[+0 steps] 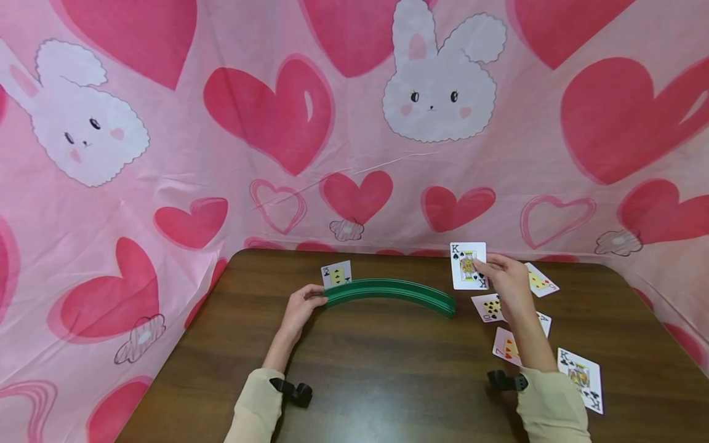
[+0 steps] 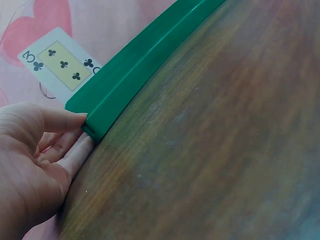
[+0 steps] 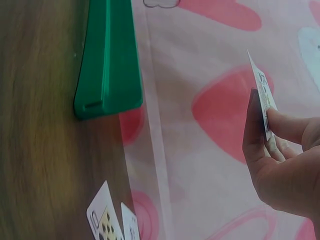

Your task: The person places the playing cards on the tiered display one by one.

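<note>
A curved green card holder (image 1: 388, 287) stands on the table, with a three of clubs (image 2: 62, 65) upright in its left end. My left hand (image 1: 301, 311) pinches that end between thumb and fingers. Raised above the table to the right of the holder, my right hand (image 1: 511, 283) holds a king of spades (image 1: 464, 264) between thumb and fingers. The right wrist view shows this card nearly edge-on, its face toward the thumb. Below the right hand lie a ten with black pips (image 1: 487, 306) and a red seven (image 1: 505, 346), both partly covered by the hand and arm.
Farther right lie a red-pip card (image 1: 540, 280), an ace (image 1: 545, 323) mostly hidden by the arm, and a king of clubs (image 1: 581, 384) partly under the sleeve. A pink heart-and-rabbit cloth (image 1: 365, 147) hangs behind the wooden table (image 1: 388, 369).
</note>
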A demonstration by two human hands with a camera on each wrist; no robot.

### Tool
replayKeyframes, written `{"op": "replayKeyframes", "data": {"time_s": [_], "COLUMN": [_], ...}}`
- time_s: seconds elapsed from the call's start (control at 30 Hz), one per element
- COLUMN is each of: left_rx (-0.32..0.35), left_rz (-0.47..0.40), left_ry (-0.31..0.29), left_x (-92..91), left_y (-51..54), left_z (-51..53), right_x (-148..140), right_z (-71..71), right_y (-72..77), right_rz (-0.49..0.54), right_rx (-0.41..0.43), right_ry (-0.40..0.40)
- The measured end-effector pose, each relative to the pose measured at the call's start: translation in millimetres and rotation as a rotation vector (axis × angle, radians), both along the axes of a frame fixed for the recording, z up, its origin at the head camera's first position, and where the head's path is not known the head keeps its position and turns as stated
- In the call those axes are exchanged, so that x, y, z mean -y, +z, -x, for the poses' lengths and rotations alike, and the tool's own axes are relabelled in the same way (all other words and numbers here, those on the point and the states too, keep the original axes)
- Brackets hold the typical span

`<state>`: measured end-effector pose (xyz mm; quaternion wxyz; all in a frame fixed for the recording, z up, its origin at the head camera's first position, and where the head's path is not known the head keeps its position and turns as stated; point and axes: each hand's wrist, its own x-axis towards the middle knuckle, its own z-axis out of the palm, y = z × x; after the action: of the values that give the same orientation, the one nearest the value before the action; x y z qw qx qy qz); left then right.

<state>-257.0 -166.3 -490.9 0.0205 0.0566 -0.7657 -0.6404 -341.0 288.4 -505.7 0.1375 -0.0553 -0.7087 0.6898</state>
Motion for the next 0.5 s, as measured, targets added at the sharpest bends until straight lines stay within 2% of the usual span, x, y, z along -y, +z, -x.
{"op": "replayKeyframes", "data": {"time_s": [0.1, 0.17, 0.23, 0.33, 0.43, 0.47, 0.5], "left_rx": [-0.003, -0.001, -0.002, -0.004, -0.002, -0.001, 0.001], "left_rz": [-0.009, -0.013, -0.013, -0.014, -0.014, -0.015, -0.013], "left_ry": [0.0, 0.001, 0.001, 0.001, -0.001, -0.001, -0.001], "left_x": [-0.2, -0.5, -0.7, -0.5, -0.2, -0.1, -0.2], "left_y": [-0.1, 0.2, 0.4, 0.6, 0.1, -0.2, -0.5], "left_z": [0.1, -0.2, -0.5, -0.2, 0.5, 0.7, 0.6], "right_x": [7, 16, 29, 54, 75, 79, 74], "right_z": [-1.5, -11.8, -28.2, -59.3, -80.8, -84.5, -71.8], "right_y": [5.7, 22.0, 46.5, 90.9, 120.3, 125.8, 110.3], "right_rz": [0.049, 0.076, 0.105, 0.06, 0.048, 0.02, 0.067], "right_rx": [-0.007, 0.004, 0.008, 0.023, 0.025, 0.039, 0.015], "right_ry": [0.044, 0.082, 0.125, 0.144, 0.138, 0.13, 0.156]}}
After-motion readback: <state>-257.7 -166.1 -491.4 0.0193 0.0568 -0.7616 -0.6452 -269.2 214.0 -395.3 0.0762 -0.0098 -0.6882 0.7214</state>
